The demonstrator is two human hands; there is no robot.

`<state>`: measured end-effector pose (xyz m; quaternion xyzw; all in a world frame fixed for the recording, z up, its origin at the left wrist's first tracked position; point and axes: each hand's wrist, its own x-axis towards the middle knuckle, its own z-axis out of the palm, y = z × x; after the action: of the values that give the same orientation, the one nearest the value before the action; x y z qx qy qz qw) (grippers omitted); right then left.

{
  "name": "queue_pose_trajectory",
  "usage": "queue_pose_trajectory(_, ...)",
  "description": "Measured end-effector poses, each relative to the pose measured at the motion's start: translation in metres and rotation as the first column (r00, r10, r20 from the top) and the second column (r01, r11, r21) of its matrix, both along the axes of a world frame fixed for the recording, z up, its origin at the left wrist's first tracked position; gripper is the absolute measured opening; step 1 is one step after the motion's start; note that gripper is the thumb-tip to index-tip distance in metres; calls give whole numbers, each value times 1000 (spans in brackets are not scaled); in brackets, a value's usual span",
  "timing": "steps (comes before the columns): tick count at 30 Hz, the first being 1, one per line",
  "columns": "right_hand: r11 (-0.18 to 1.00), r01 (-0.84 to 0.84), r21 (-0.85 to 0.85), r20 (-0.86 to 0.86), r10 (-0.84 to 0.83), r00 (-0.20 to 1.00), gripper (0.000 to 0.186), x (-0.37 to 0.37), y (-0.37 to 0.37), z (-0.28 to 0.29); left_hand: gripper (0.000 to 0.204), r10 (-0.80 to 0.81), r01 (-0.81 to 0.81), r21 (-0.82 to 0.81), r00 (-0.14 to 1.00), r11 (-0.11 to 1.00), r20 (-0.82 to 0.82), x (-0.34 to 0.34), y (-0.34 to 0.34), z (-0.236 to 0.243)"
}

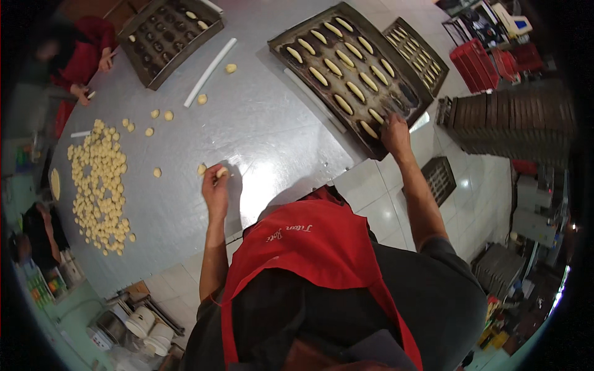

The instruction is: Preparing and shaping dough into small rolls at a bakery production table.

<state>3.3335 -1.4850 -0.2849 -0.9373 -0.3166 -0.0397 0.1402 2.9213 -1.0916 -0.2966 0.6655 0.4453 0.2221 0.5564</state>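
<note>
Over the metal table, my left hand [216, 188] has its fingers curled round a small dough ball [221, 172]. Another dough ball [202, 169] lies just beside its fingertips. On the right, my right hand [396, 133] reaches down into the near corner of a dark baking tray [300, 75], fingers drawn together. What they hold, if anything, is hidden. Rows of long rolled dough pieces [356, 91] fill much of this tray; one dough strip [375, 115] lies right next to my fingers.
A large heap of dough balls [99, 185] covers the table's left side. A white rod [210, 72] lies near another baking tray [167, 37]. A co-worker's hands [80, 93] are at the far left. Stacked trays [513, 120] and a red crate [473, 65] stand right.
</note>
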Motion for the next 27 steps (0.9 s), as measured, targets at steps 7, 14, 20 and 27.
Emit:
queue_pose_trajectory(7,914,-351,206,121,332,936,45,-91,184,-4,52,-288,296,34,946,955,-149,104,-74,32)
queue_pose_trajectory(14,889,-412,198,-96,436,895,39,-115,202,-24,49,-231,534,692,842,486,-487,64,-113,8)
queue_pose_trajectory(20,429,-797,426,33,873,487,39,-141,200,-16,70,-79,457,662,852,594,-517,82,-79,7)
queue_pose_trajectory(27,653,-670,354,-37,725,687,59,-153,210,-13,75,0,541,679,782,496,-623,82,-62,0)
